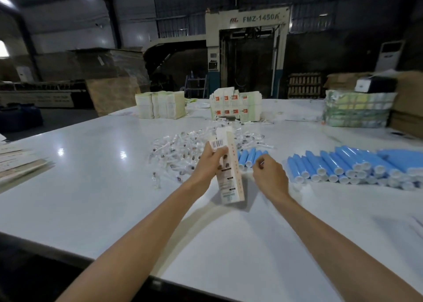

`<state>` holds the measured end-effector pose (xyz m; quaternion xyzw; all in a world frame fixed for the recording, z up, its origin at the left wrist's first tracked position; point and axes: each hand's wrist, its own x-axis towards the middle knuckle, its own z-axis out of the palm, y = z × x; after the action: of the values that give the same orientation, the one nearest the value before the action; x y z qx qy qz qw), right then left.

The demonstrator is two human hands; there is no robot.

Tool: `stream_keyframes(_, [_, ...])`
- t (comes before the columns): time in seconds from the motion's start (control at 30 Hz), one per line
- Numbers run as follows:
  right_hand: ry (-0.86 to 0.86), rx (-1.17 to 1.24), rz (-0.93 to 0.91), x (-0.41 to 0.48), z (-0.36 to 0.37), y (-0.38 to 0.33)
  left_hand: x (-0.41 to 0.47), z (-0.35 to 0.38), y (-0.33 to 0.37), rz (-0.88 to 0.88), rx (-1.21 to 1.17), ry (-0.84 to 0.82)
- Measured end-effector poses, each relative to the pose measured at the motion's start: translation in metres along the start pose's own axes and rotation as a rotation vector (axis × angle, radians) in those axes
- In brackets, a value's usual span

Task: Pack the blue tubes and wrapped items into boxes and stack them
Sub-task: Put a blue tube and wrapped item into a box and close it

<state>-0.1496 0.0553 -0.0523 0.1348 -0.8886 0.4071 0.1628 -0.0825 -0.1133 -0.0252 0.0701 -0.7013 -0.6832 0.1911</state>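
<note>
one tall carton (229,169) held nearly upright over white surface (103,176), left hand (207,164) gripping its upper part. right hand (269,176) just beside it, fingers curled; holding anything or not, cannot tell. about five blue tubes (249,157) behind hands. bigger tube pile (357,166) at right, cut off by frame edge. wrapped items (183,146) scattered beyond, blurred, uncountable.

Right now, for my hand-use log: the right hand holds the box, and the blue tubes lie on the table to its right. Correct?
No. The head view shows the left hand holding the box; the right hand is beside it, fingers curled, off the box. The blue tubes do lie on the table to its right.
</note>
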Motion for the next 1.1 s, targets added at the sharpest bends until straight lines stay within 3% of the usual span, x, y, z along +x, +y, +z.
stream_keyframes(0.13, [-0.125, -0.113, -0.009, 0.032, 0.001, 0.020, -0.007, -0.003, -0.010, 0.037, -0.152, -0.097])
stream_keyframes(0.27, [-0.285, -0.187, -0.013, 0.045, 0.014, 0.031, -0.012, -0.008, -0.011, 0.080, -0.126, -0.125])
stream_keyframes(0.47, [-0.106, -0.299, -0.093, 0.046, 0.018, 0.034, -0.014, -0.008, -0.009, 0.153, -0.041, -0.107])
stream_keyframes(0.63, [-0.078, -0.561, -0.161, 0.031, -0.005, 0.039, -0.017, -0.009, -0.004, 0.161, -0.012, -0.079])
stream_keyframes(0.87, [-0.227, -0.784, -0.090, 0.014, -0.042, 0.049, -0.018, -0.008, -0.004, 0.173, 0.018, -0.067])
stream_keyframes(1.1, [-0.092, -0.967, -0.111, -0.003, -0.025, 0.061, -0.019, -0.002, -0.012, 0.171, -0.012, -0.144])
